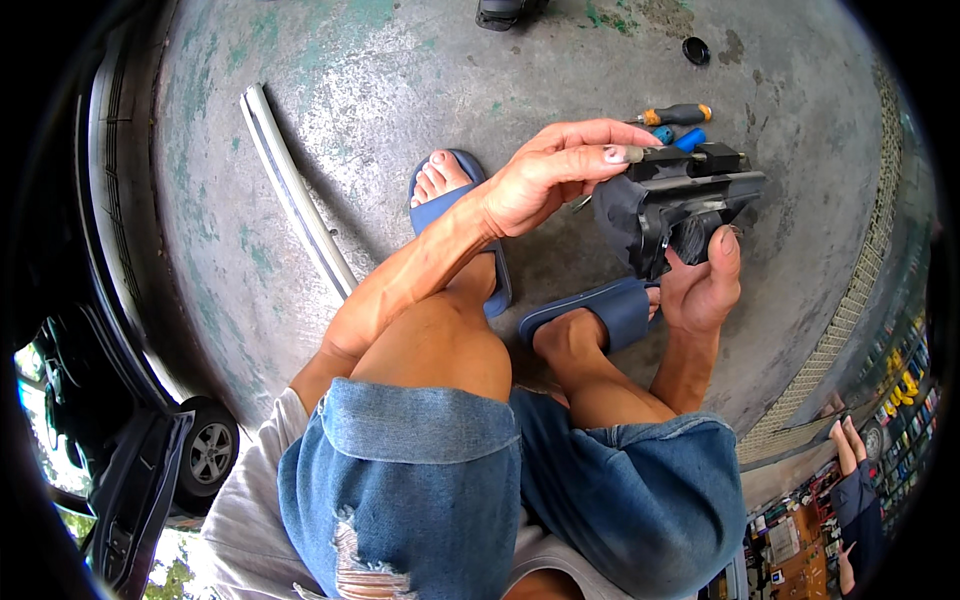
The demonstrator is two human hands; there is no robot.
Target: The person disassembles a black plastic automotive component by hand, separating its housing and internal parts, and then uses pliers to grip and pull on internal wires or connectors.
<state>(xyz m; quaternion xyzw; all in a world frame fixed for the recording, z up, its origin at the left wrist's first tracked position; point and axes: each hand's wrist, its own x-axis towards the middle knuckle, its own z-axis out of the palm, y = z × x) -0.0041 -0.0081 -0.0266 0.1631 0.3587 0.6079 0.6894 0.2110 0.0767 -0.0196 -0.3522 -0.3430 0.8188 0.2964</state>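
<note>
A black plastic housing (pixel 665 200), which looks like a car part, is held up in front of me at the right. It has ridged edges, block-like fittings on top and a dark rounded hollow on the side near me. My left hand (pixel 560 175) grips its upper left, the thumb lying along the top fitting. From below, my right hand (pixel 705 285) supports it, thumb up against its near side; most of the other fingers are hidden behind it. On the floor just beyond lie a screwdriver (pixel 685 114) with a black and orange handle, a blue cylinder (pixel 690 139) and a small teal piece (pixel 663 133).
A long pale trim strip (pixel 295 190) lies on the concrete floor at the left. Farther off are a round black cap (pixel 696 50) and a black object (pixel 508 12). A vehicle wheel (pixel 208 452) shows at lower left, another person (pixel 858 495) at lower right.
</note>
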